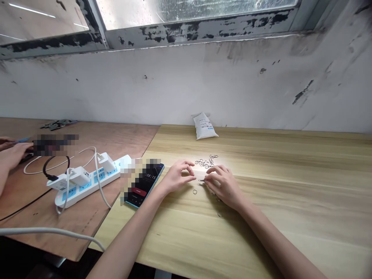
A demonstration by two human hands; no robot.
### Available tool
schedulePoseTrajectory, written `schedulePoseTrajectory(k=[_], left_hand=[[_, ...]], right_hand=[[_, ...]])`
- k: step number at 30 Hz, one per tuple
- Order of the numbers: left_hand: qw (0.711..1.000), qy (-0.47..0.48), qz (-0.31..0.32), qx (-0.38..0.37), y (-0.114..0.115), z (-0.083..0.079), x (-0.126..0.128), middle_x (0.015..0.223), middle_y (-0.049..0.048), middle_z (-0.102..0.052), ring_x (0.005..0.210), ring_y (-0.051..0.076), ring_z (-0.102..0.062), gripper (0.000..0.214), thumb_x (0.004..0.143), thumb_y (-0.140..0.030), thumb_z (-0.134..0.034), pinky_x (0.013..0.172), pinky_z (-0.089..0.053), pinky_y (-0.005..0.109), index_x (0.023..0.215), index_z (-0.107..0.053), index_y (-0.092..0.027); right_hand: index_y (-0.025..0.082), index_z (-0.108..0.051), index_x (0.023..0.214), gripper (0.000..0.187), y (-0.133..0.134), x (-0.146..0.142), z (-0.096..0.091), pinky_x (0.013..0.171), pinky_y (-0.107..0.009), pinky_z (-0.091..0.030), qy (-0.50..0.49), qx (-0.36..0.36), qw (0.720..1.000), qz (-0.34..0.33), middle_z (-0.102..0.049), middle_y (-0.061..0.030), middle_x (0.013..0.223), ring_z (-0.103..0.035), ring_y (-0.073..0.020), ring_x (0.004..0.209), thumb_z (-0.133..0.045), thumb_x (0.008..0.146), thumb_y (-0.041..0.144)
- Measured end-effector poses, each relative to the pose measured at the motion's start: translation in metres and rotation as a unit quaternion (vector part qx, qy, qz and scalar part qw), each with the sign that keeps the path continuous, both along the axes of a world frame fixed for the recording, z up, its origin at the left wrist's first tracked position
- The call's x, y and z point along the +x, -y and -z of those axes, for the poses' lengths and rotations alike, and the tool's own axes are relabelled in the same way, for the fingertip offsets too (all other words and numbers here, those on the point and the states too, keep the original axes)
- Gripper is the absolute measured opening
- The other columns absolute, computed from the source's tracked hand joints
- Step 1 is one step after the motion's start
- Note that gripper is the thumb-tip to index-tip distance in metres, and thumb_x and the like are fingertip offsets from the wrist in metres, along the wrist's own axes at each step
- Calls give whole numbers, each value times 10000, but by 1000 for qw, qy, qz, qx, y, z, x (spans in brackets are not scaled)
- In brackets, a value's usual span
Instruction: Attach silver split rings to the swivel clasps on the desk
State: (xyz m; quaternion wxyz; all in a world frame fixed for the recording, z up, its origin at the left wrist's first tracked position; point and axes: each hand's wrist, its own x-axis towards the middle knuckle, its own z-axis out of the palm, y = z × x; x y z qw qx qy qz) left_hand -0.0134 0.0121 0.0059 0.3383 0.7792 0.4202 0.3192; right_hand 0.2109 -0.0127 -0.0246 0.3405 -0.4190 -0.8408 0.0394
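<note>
My left hand [179, 175] hovers above the wooden table, with its thumb and fingers apart and nothing visible between them. In my right hand [223, 184], thumb and fingertips pinch a small metal clasp [201, 180], whose tip points toward the left hand. Its exact shape is too small to make out. Below the gap between both hands lies a single metal split ring [195, 192]. A loose pile of small metal rings and clasps [205, 162] sits just beyond the fingertips. More metal pieces [215, 197] are partly hidden under my right hand, and another ring [219, 214] lies nearer to me.
Left of my left hand lies a phone [148, 182] with a running timer. A white power strip [95, 180] with chargers and cables rests on the brown table [87, 217]. A white packet [205, 127] stands near the wall. Another person's hand [14, 155] is at far left.
</note>
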Motion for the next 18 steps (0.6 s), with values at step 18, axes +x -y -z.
schedulePoseTrajectory(k=[18], left_hand=[[991,101,4,-86,9,-11,9,1231,64,-617,1238,237,-530,129,787,-300,-724,906,-487,344,744,-667,-193]], right_hand=[[285,-722,877,112,7,-11,-11,841,-412,-420,-67,120,989,58,-674,-56,1033,-567,-260,1060,-626,897,230]])
